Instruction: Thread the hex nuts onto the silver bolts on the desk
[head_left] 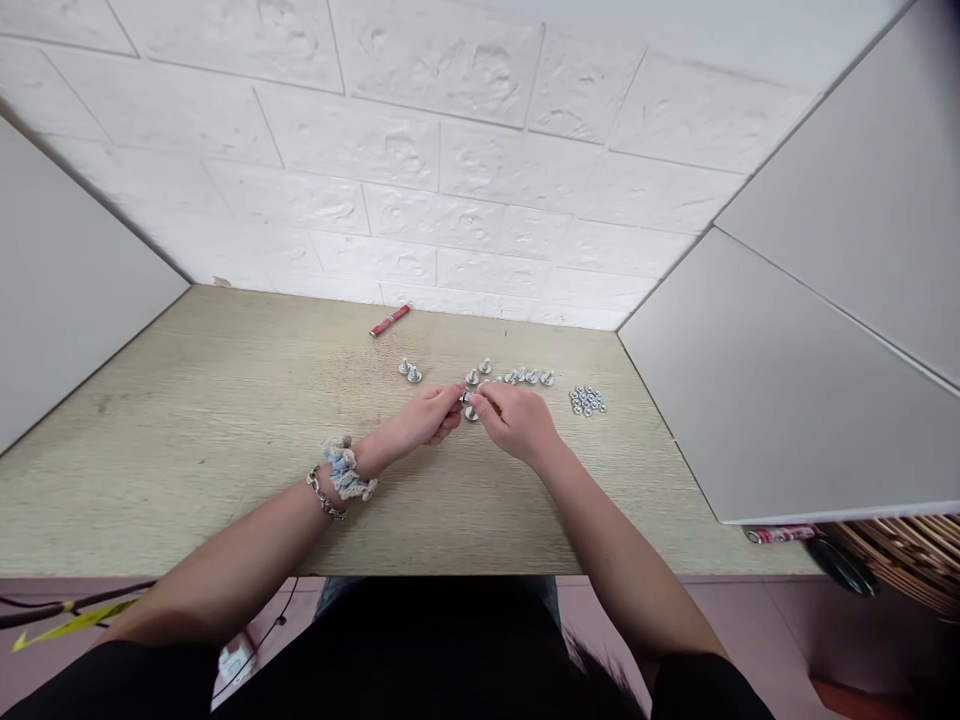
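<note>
A person's two bare hands are meeting over a pale wood-grain counter (225, 450), working together on a single small metal bolt (469, 404). The left hand (429, 414) is closing its fingertips on the bolt from one side, while the right hand (517, 420) is pinching it from the other, so that each grip is drawn together on the same piece; how the bolt is turned between the fingers is too small to make out. The bolt is sitting right at the point where the two grips touch, just above the counter surface. A beaded bracelet and a pale fabric scrunchie (346, 472) are circling the left wrist.

Just beyond the grips, a short row of similar bolts (525, 377) is standing head-down on the counter, and two more bolts (409, 371) are standing a little to the left of the left hand's grip. A small heap of metal nuts (587, 401) is lying to the right of the right hand's grip, near but apart from it. Well beyond both grips, close to the white brick-pattern wall (450, 150), a red pen-like stick (390, 320) is lying at a slant. Grey partition panels (787, 400) are closing in the counter on either side.
</note>
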